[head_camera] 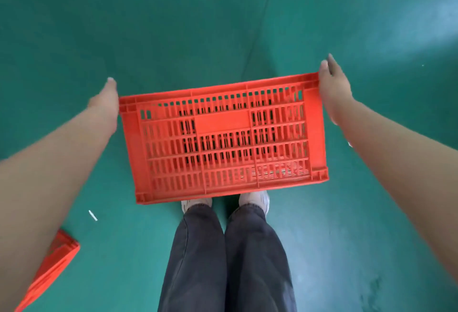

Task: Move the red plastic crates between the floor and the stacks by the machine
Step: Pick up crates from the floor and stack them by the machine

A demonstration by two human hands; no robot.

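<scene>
Plainly, the right grip [333,91] lies flat against the right end of the red crate [223,143], its fingers straight and pointing forward. The left grip [106,106] presses the opposite end. One digit is straight and the rest are hidden, so I cannot tell if it curls. Between them the crate is held above the green floor [173,27], slatted wall up, covering the toes of the white shoes [255,200]. A second crate [57,257] lies at lower left.

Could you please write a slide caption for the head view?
Left hand and right hand carry a red crate by its ends over the green floor.
</scene>
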